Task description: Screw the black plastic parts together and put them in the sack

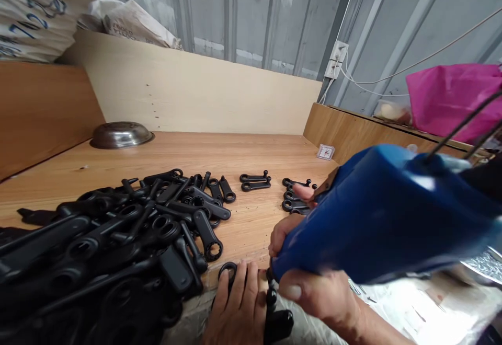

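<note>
My right hand (319, 292) is wrapped round a large blue power tool (368, 214), which slants down to the left. Its nose meets a black part (271, 297) at the table's front edge. My left hand (237, 308) lies with its fingers pressed together over a black ring-ended part (227, 269), holding it down beside the tool's nose. To the left spreads a large pile of black plastic handles (129, 230). Behind my hands, two black ball-ended pieces (255, 182) lie side by side, and several more (292, 204) sit partly hidden behind the tool.
An upturned metal bowl (121, 135) sits at the back left of the wooden table (204, 149). A small square clock (325, 151) stands at the back right. Beyond are a pink bag (455, 96), a wall socket (336, 60) with wires, and loose screws (484, 266) at the lower right.
</note>
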The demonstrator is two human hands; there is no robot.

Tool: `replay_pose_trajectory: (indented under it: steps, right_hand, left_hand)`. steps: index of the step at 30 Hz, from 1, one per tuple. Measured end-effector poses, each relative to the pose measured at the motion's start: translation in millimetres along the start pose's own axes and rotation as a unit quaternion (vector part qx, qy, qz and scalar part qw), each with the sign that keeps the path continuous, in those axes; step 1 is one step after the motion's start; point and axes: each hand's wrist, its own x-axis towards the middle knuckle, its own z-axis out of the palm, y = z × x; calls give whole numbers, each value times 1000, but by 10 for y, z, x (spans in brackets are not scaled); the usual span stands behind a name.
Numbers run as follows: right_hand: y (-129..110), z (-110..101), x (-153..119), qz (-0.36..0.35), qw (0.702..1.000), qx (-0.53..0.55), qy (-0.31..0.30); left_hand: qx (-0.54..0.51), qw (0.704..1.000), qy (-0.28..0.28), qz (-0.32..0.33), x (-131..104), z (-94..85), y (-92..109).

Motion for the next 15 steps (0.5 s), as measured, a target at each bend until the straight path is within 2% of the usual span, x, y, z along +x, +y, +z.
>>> replay_pose_trajectory:
  steps: [4, 8, 15]
  right_hand:
    - [-19, -31, -24, 0, 989, 126, 77]
    - [-59, -51, -13, 4, 982, 176, 68]
    - [-35, -55, -60, 38, 980, 191, 48]
  left_hand:
    - [40, 999, 20, 12, 38, -80, -14]
    - [40, 999, 32, 14, 23, -63, -16]
    - [32, 999, 3, 7, 13, -68, -5]
